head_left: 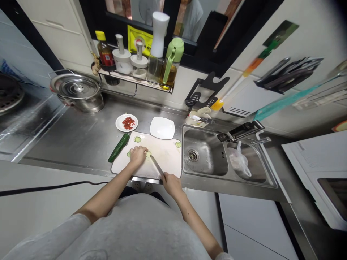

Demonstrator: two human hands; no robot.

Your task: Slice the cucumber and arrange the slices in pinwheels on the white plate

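My right hand point(172, 184) is closed round the handle of a knife point(157, 166), its blade slanting up and left across the white cutting board point(165, 169). By the blade's tip lies a pale green cucumber slice point(148, 154). My left hand point(138, 155) rests on the board with curled fingers, the fingertips at this slice; what lies under the palm is hidden. Another cucumber piece point(128, 154) peeks out left of that hand. More slices lie at the board's top left point(137, 139) and right edge point(178, 144). A dark green cucumber point(118, 148) leans along the board's left side.
Behind the board stand a small plate point(119, 124) of chopped red pieces and a square white plate point(162, 128). A double sink point(206, 169) adjoins on the right, with a plastic bag point(240, 160). A lidded pot point(89, 104) and a condiment shelf point(135, 78) are farther back.
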